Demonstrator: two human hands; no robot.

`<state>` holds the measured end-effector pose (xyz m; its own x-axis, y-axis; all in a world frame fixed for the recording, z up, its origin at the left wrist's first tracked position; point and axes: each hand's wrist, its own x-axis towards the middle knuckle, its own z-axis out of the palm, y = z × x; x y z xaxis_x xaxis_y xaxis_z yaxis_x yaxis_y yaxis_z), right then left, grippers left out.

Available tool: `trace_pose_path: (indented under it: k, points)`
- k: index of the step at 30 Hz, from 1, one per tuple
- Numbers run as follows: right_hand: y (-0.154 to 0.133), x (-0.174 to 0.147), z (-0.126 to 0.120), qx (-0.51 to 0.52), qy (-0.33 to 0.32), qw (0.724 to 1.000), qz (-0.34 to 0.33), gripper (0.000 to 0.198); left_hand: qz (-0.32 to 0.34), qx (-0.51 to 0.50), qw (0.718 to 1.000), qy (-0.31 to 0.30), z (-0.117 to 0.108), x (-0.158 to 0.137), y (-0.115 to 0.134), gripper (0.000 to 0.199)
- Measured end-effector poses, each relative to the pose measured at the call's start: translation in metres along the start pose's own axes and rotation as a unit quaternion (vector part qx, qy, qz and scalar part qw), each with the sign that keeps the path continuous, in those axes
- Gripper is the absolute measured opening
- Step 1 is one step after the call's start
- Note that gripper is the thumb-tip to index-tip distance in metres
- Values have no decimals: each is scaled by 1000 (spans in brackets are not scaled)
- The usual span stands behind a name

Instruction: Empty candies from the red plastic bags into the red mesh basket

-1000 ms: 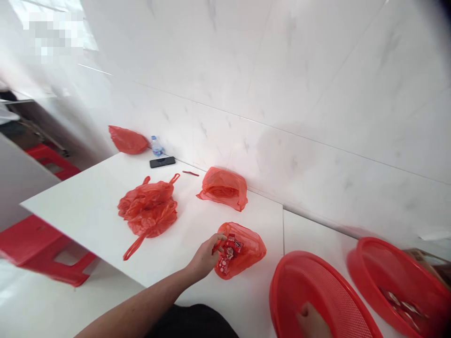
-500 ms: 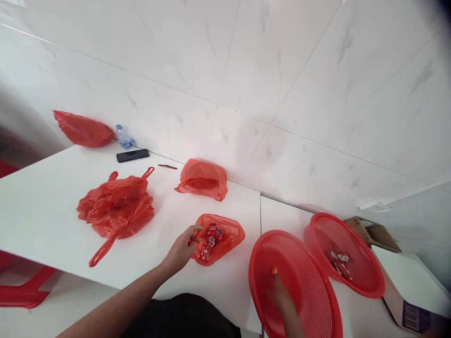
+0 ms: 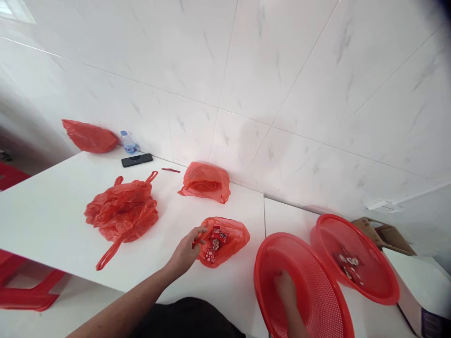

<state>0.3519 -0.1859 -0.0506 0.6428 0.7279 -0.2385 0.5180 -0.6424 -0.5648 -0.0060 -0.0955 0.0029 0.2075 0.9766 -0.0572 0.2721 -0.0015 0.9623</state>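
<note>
Here the white table [image 3: 52, 211] meets a marble-tiled wall [image 3: 282, 70]; left hand [image 3: 185, 251] grip pinches a red bag [image 3: 225, 239].

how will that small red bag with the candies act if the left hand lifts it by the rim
Probably floppy: the small red bag is thin, crinkled film lying slack on the table. Likely light, holding few candies. Its mouth gapes beside the left hand, so pieces might spill.

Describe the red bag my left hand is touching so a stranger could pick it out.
On the white table, it is the small red bag nearest the front edge, left of the red baskets. The left hand grips its open mouth. Unlike the other bags, it shows small red-and-white packets inside.
</note>
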Motion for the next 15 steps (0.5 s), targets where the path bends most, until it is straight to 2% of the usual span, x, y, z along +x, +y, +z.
trace_pose_path:
  k: [4,6,8,10,12,15]
  points:
    - [-53,-20,-15,42,46,998,-28,29,-22,-10,1000,12,-4,-3,5,50]
    - [-92,-39,-22,109,76,988,-72,33,-27,-12,999,13,-4,-2,8,50]
    - [-130,-59,-25,161,93,971,-152,30,-35,-7,999,14,-3,-1,12,51]
    - [-159,-71,-23,175,62,954,-238,28,-42,-8,999,11,-1,1,15,52]
    - [-175,-72,-17,145,-4,944,-295,35,-36,-19,999,6,1,2,16,52]
    - [-173,-57,-2,56,-62,946,-313,52,-23,-39,999,2,1,3,12,52]
